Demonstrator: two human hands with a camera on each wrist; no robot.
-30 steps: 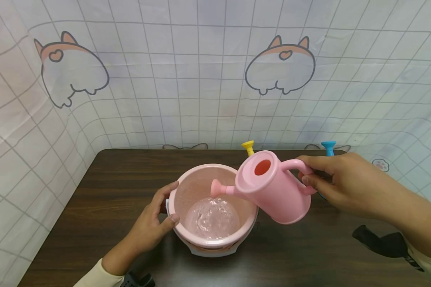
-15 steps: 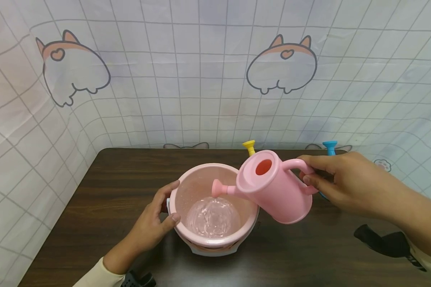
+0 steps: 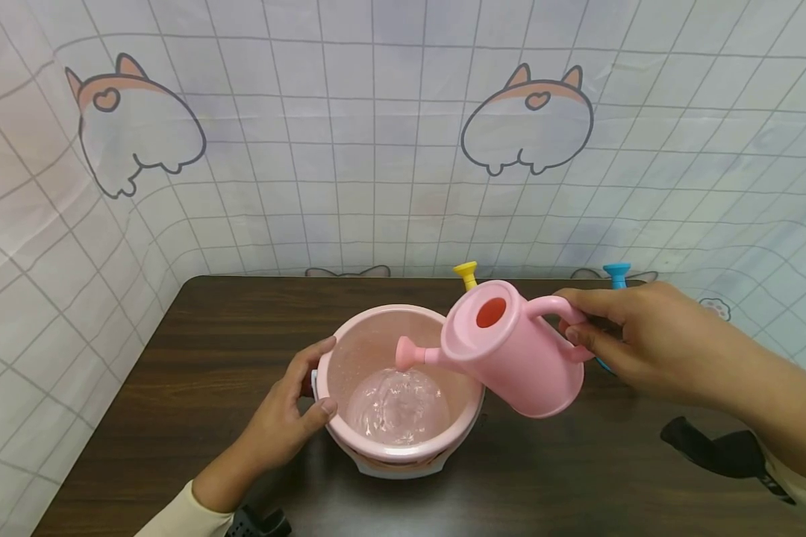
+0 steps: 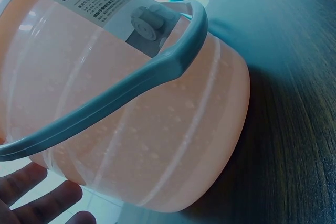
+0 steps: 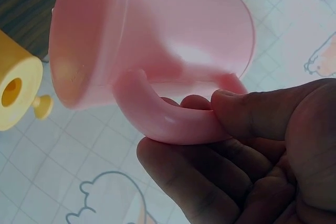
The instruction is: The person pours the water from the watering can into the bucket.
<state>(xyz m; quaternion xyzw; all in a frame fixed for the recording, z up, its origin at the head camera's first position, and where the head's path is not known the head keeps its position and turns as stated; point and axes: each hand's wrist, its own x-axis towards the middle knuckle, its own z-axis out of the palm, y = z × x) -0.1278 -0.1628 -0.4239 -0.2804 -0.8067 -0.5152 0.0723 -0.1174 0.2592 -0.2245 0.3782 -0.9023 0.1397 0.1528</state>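
A pink bucket [image 3: 406, 453] stands on the dark wooden table with rippling water [image 3: 398, 406] in its bottom. My left hand [image 3: 278, 425] holds its left side, thumb and fingertips at the rim. In the left wrist view the bucket's wall [image 4: 157, 145] and its grey-blue carrying handle [image 4: 121, 90] fill the picture, with the fingers [image 4: 50, 203] at the lower left. My right hand [image 3: 645, 343] grips the handle of a pink watering can [image 3: 517, 365]. The can tilts left, its sprinkler head [image 3: 408, 353] over the bucket's opening. Fingers and thumb close round the handle [image 5: 173, 124] in the right wrist view.
Behind the pink can rises a yellow spout [image 3: 466, 274]; in the right wrist view a yellow watering can [image 5: 18, 85] shows. A blue spout [image 3: 617, 274] stands behind my right hand. A patterned curtain [image 3: 349, 149] hangs beyond the table [image 3: 222, 328].
Both hands, the bucket and the tilted watering can keep nearly the same places. The ripples on the water have shifted.
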